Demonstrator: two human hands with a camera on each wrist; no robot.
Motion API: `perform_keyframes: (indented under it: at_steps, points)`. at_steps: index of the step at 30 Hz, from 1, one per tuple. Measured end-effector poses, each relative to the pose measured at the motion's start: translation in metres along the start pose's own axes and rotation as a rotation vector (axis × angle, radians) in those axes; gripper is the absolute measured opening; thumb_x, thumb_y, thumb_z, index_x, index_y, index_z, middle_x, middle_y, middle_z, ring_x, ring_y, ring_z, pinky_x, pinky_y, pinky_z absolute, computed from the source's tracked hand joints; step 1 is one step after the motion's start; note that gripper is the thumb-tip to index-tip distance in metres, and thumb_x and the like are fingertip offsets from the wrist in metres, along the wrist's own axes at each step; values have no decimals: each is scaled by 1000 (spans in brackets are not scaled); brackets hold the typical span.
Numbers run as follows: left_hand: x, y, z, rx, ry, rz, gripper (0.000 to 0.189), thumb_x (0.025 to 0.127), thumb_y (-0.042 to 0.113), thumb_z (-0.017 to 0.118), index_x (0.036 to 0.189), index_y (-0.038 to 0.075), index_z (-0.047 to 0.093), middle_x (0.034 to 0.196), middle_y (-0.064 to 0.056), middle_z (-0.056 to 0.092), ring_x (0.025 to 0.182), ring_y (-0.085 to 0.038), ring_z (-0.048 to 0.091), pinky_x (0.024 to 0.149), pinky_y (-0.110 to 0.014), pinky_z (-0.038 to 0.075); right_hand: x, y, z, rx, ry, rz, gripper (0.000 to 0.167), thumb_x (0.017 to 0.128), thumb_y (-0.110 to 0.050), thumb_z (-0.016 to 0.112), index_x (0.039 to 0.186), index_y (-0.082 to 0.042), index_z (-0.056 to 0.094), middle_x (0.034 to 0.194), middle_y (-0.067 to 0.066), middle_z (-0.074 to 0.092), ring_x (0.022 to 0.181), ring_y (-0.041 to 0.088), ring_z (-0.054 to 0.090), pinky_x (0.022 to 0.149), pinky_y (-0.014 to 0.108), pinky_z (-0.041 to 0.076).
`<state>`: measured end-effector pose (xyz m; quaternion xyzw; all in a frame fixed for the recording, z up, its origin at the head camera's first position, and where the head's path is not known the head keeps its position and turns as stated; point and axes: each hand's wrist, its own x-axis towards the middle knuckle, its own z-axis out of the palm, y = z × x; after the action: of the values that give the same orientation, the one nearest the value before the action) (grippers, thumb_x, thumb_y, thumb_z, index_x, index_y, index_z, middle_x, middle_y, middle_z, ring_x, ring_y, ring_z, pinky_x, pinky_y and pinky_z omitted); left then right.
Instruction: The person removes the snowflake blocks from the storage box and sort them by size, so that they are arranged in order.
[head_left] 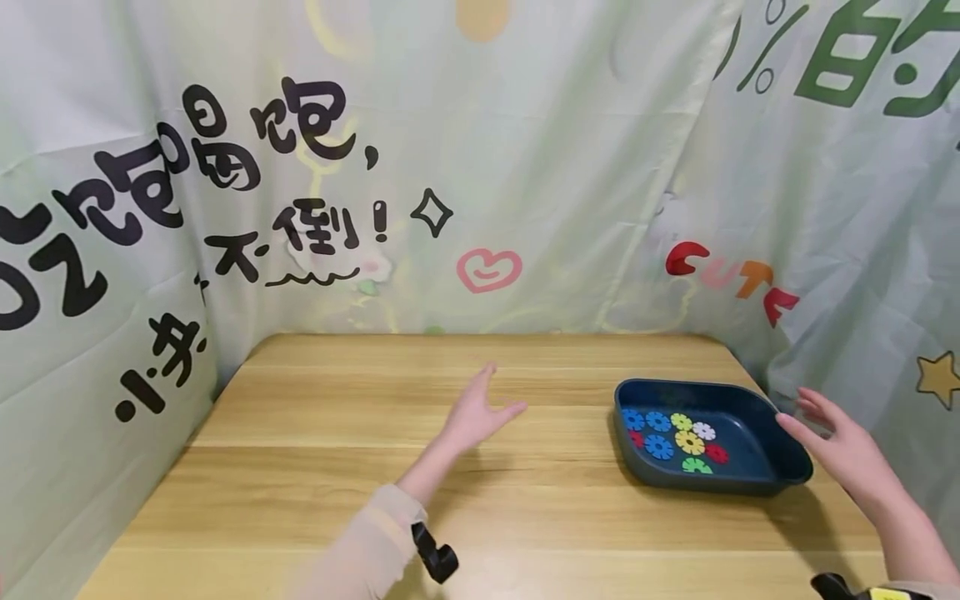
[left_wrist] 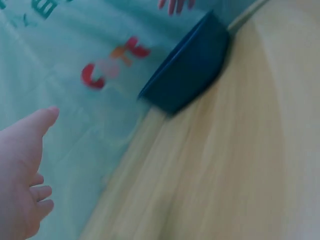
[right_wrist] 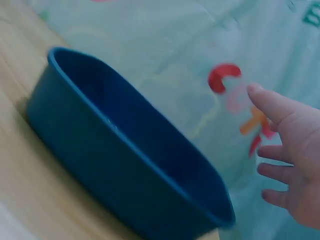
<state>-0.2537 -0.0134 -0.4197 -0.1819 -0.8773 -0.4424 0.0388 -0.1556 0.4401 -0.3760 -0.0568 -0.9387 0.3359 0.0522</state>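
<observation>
A dark blue plastic basin (head_left: 750, 479) stands on the right side of the wooden table. Inside it, toward its left, lie several notched plastic discs (head_left: 690, 442) in blue, yellow, red, green and white. My right hand (head_left: 843, 450) is beside the basin's right end, fingers loosely spread; in the right wrist view it appears apart from the rim. Over the middle of the table reaches my left hand (head_left: 476, 412), thumb apart from the fingers and nothing held. The left wrist view has the basin (left_wrist: 192, 65) beyond that hand, its contents hidden.
The wooden table (head_left: 337, 483) has rounded back corners. Printed cloth (head_left: 525, 167) hangs behind it and along both sides, close to the table's edges. Black wrist mounts (head_left: 435, 554) sit on both forearms.
</observation>
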Motion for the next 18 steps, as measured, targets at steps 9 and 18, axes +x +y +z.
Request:
perform_keyframes:
  at_steps: [9,18]
  points:
    - [-9,31,83,-188,-162,-93,91,78,42,71,146,4,24,149,-13,28,133,-31,31,107,-44,28,-4,31,1,45,-163,120,90,95,-43,46,139,14,-8,137,45,8,122,60,13,90,67,24]
    - [-10,51,137,-299,-143,-135,82,77,41,74,141,6,36,139,-7,44,125,-23,43,100,-36,39,-9,55,4,124,-248,141,86,97,-35,46,137,18,-9,138,45,4,124,58,9,69,12,35]
